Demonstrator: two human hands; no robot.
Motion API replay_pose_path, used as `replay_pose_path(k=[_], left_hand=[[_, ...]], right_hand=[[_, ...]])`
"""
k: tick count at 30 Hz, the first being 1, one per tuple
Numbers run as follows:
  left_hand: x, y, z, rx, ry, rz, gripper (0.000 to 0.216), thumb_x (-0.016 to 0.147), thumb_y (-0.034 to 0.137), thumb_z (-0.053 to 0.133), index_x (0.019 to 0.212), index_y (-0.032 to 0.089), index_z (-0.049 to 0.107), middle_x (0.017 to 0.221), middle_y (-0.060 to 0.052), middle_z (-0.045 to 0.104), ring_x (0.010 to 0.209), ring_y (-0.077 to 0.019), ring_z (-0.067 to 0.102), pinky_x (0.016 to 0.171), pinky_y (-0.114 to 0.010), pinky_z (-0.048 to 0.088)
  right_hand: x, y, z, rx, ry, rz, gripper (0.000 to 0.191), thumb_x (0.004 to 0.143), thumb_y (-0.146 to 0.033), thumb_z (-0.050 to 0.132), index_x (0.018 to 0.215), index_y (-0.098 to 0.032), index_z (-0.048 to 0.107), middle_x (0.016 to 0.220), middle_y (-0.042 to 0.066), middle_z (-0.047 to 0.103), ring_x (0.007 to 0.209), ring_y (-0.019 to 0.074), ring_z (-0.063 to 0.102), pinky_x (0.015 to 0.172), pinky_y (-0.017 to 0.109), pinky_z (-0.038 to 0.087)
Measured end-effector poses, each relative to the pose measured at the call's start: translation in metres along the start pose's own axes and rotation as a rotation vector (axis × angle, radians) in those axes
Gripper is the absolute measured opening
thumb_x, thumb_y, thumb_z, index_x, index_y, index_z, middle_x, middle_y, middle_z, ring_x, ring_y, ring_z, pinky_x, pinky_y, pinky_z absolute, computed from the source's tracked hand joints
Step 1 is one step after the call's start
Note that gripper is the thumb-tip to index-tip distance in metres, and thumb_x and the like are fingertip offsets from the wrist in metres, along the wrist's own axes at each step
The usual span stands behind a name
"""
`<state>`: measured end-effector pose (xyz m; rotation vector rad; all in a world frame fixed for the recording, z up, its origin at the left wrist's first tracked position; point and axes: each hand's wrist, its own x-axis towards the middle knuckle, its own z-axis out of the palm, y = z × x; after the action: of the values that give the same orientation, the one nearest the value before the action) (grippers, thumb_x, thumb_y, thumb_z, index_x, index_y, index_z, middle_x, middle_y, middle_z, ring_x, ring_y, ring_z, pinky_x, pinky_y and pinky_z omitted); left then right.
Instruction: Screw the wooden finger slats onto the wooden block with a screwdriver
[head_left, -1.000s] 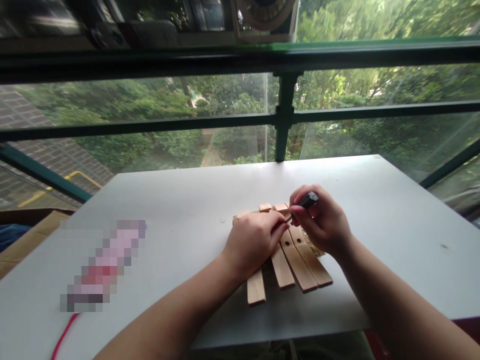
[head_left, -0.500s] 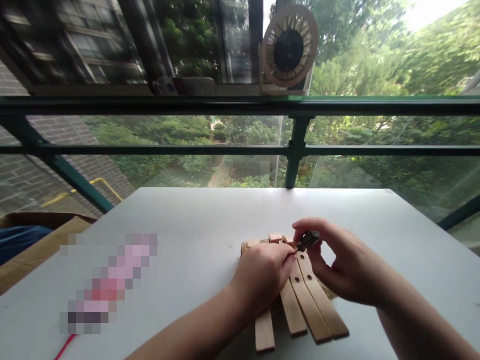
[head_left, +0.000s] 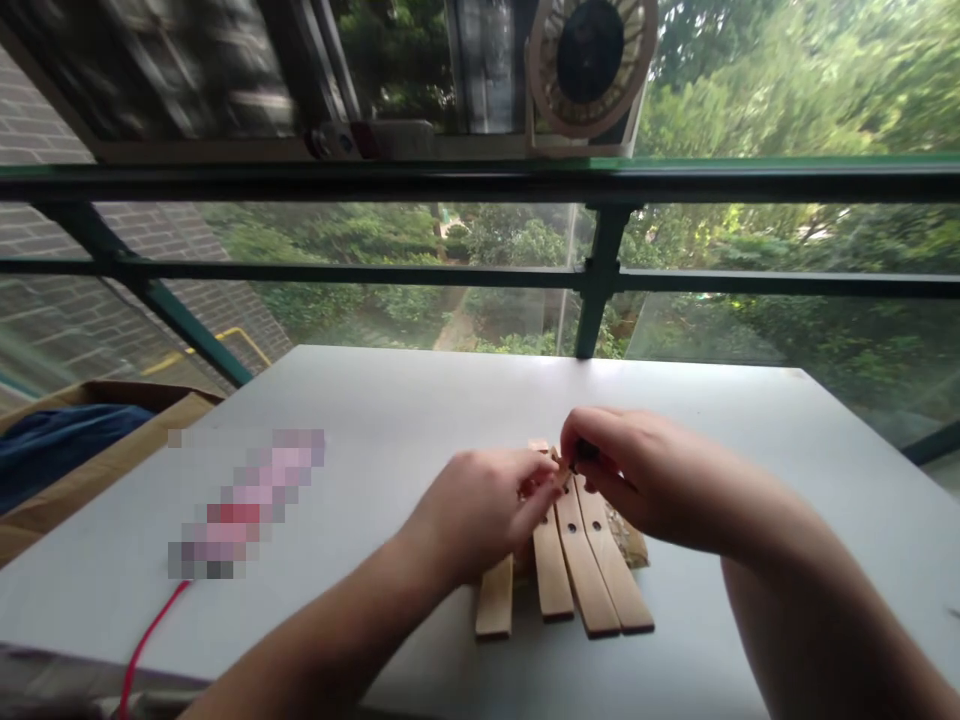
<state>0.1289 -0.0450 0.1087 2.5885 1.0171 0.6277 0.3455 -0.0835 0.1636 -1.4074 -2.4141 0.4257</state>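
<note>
Several pale wooden slats (head_left: 553,575) with round dark holes lie side by side on the white table, their near ends fanned apart. My left hand (head_left: 484,500) is over their far ends, thumb and fingers closed in a pinch; what is in the pinch is too small to make out. Facing it, my right hand (head_left: 637,475) is closed on a small dark-handled tool (head_left: 586,451) resembling a short screwdriver. The tool's tip meets my left fingertips above the slats. A small wooden block (head_left: 538,444) shows beyond my left hand. Under the slats' right side is a brownish patterned piece (head_left: 628,535).
A blurred-out pink object (head_left: 251,495) with a red cord (head_left: 146,635) lies on the table's left. Beyond the left edge stands a cardboard box (head_left: 176,415) with blue cloth. A green railing (head_left: 450,185) runs behind the table, with a round fan (head_left: 591,60) above it.
My right hand has turned and its fingers have closed in around the tool, hiding more of it. My left wrist has lifted and its fingers show more. The view has tilted down somewhat.
</note>
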Motion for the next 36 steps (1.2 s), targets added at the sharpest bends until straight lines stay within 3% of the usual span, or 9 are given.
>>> replay_pose_path(k=[4,6,8,10,14,18,26,31,36], left_hand=[[0.02,-0.008,-0.038,-0.157,0.009,0.024,0.013,0.092,0.032,0.065,0.099,0.025,0.073,0.097,0.004,0.076,0.087,-0.0112,0.071,0.076,-0.022,0.054],[0.037,-0.015,-0.044,-0.136,-0.122,0.167,0.006,0.088,0.025,0.068,0.09,0.021,0.071,0.113,0.002,0.074,0.104,-0.0136,0.068,0.093,-0.024,0.052],[0.053,-0.02,-0.04,-0.139,-0.23,0.249,0.006,0.086,0.02,0.066,0.091,0.02,0.07,0.112,0.001,0.072,0.103,-0.013,0.066,0.096,-0.025,0.05],[0.063,-0.023,-0.028,-0.166,-0.257,0.317,0.009,0.086,0.018,0.066,0.093,0.019,0.07,0.108,0.0,0.072,0.102,-0.0139,0.066,0.093,-0.024,0.051],[0.066,-0.026,-0.003,-0.238,-0.252,0.423,0.012,0.085,0.021,0.069,0.097,0.018,0.07,0.109,-0.003,0.074,0.097,-0.0158,0.068,0.085,-0.025,0.053],[0.063,-0.031,0.006,-0.3,-0.186,0.461,0.008,0.088,0.024,0.072,0.094,0.019,0.073,0.105,-0.003,0.076,0.094,-0.0148,0.07,0.085,-0.023,0.053],[0.063,-0.034,0.005,-0.316,-0.21,0.385,0.007,0.086,0.027,0.077,0.084,0.021,0.077,0.098,0.0,0.077,0.087,-0.013,0.07,0.081,-0.022,0.054],[0.063,-0.031,0.006,-0.281,-0.191,0.343,0.008,0.088,0.028,0.073,0.086,0.023,0.08,0.095,0.001,0.077,0.089,-0.0145,0.07,0.084,-0.024,0.055],[0.064,-0.031,0.005,-0.262,-0.235,0.344,0.012,0.089,0.032,0.073,0.094,0.028,0.083,0.095,0.002,0.075,0.092,-0.0141,0.069,0.086,-0.023,0.054]], right_hand=[[0.002,0.003,0.004,0.031,0.053,-0.088,0.007,0.098,-0.019,0.044,0.099,-0.02,0.051,0.086,0.001,0.062,0.073,0.0141,0.051,0.065,0.028,0.037],[0.004,0.005,0.005,0.065,0.08,-0.126,0.01,0.099,-0.019,0.044,0.105,-0.019,0.051,0.092,0.002,0.064,0.077,0.0142,0.054,0.068,0.028,0.039],[0.005,0.007,0.006,0.078,0.087,-0.13,0.01,0.1,-0.02,0.045,0.107,-0.019,0.052,0.095,0.003,0.065,0.079,0.0145,0.055,0.069,0.028,0.039],[0.004,0.008,0.007,0.066,0.086,-0.101,0.008,0.099,-0.02,0.047,0.104,-0.018,0.052,0.095,0.004,0.066,0.078,0.0148,0.055,0.067,0.028,0.038],[0.002,0.01,0.007,0.052,0.087,-0.043,0.005,0.095,-0.022,0.051,0.1,-0.019,0.052,0.089,0.003,0.065,0.075,0.0147,0.054,0.065,0.028,0.036],[0.002,0.01,0.006,0.034,0.102,-0.028,0.006,0.096,-0.024,0.051,0.095,-0.019,0.053,0.085,0.002,0.064,0.073,0.0141,0.054,0.064,0.027,0.035],[0.003,0.007,0.006,0.009,0.114,-0.062,0.009,0.098,-0.027,0.052,0.095,-0.019,0.054,0.085,0.002,0.064,0.071,0.013,0.054,0.063,0.026,0.036],[-0.004,0.01,-0.005,0.083,0.071,-0.157,0.019,0.098,-0.021,0.049,0.116,-0.022,0.058,0.1,0.004,0.07,0.081,0.0149,0.062,0.068,0.026,0.044],[-0.009,0.016,-0.014,0.079,0.172,-0.246,0.028,0.094,-0.01,0.052,0.116,-0.024,0.064,0.104,0.002,0.073,0.087,0.015,0.067,0.073,0.027,0.049]])
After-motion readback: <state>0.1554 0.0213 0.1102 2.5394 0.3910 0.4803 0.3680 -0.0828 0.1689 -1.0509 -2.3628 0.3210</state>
